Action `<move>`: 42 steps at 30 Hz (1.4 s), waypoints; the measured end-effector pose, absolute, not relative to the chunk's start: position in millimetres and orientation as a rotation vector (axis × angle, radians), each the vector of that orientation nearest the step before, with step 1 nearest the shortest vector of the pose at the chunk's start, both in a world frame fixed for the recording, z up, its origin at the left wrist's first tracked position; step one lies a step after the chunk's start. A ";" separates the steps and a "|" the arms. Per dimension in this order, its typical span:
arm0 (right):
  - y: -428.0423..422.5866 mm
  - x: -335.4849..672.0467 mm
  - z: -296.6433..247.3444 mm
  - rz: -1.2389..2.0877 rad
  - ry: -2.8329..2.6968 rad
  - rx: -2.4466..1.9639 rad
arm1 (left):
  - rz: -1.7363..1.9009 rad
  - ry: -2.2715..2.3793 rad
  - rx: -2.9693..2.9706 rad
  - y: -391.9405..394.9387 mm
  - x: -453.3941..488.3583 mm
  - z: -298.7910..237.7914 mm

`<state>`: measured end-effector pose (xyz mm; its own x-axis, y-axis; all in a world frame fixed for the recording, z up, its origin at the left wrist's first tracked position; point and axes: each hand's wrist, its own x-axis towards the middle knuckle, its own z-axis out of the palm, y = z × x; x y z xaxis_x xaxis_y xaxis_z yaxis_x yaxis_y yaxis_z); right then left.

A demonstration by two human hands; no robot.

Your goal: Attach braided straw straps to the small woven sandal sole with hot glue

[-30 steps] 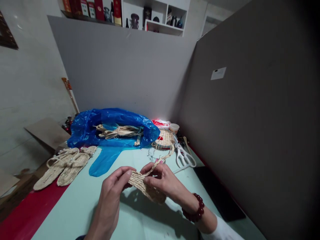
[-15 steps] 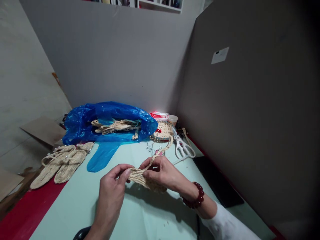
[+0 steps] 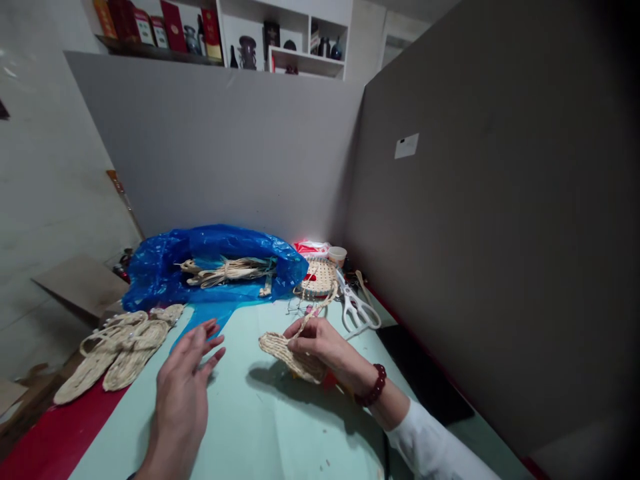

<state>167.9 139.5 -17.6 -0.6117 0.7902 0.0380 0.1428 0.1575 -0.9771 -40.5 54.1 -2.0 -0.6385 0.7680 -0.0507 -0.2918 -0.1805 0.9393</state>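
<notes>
My right hand (image 3: pixel 320 341) is closed around a small woven straw sole (image 3: pixel 280 351), held just above the pale green table (image 3: pixel 260 427). A braided straw cord (image 3: pixel 320 308) runs from the sole up toward the back of the table. My left hand (image 3: pixel 185 380) hovers to the left of the sole with its fingers spread and nothing in it. It points toward the blue plastic bag (image 3: pixel 210 263), which holds a bundle of straw (image 3: pixel 227 270).
A pair of straw sandals (image 3: pixel 113 347) lies at the left on the red table edge. White scissors (image 3: pixel 356 308), a round woven piece (image 3: pixel 317 277) and a small cup (image 3: pixel 337 255) sit at the back right. A dark flat object (image 3: pixel 425 383) lies along the grey partition (image 3: pixel 475 220).
My left hand has let go of the straw sole and moved left, opening its fingers. My right hand keeps hold of the sole. The camera has tilted up.
</notes>
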 end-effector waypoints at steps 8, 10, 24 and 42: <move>129.7 172.5 -8.8 1.471 -1.676 -0.863 | 1.769 1.434 0.734 60.5 -42.8 -23.2; 124.5 173.4 -5.1 1.463 -1.643 -0.862 | 1.716 1.400 0.810 60.4 -37.6 -27.3; 97.2 171.5 1.3 1.365 -1.742 -0.896 | 1.651 1.420 0.971 52.1 -16.9 -17.6; 78.9 171.7 -3.3 1.070 -1.887 -0.839 | 1.562 1.608 1.170 28.1 -6.1 7.5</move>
